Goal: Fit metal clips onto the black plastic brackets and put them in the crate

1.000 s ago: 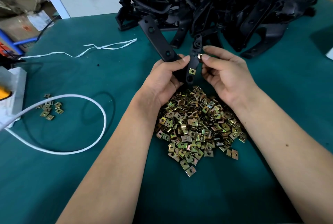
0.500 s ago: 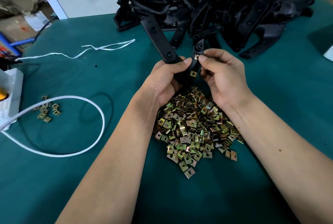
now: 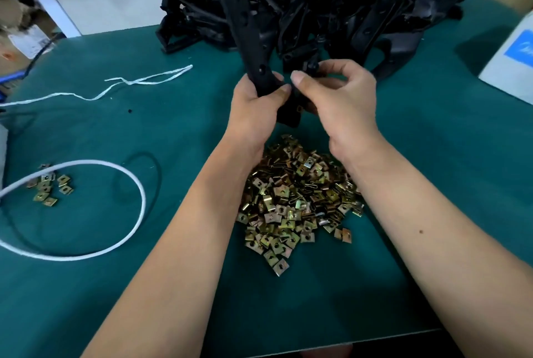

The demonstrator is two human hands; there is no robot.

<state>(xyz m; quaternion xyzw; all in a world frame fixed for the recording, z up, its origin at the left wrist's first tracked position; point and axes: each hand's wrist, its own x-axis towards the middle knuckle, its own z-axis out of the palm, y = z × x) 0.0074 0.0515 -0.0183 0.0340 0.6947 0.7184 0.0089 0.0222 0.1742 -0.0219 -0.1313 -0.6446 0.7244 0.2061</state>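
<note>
Two hands (image 3: 259, 109), one held bracket (image 3: 251, 40), two clip piles (image 3: 297, 202), one white cord (image 3: 86, 207), one box (image 3: 510, 63)

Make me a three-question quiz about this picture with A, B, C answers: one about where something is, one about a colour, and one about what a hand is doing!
1. Where is the big pile of metal clips?
A. between the forearms
B. on the black brackets
C. inside the rope loop

2. What colour is the table cover?
A. red
B. teal green
C. yellow

3. What is the left hand doing?
A. lying flat
B. gripping a black bracket
C. pulling the rope

Answers: 1 A, clips lie between both arms. 2 B, cloth is teal. 3 B, fingers wrap the bracket.
</note>
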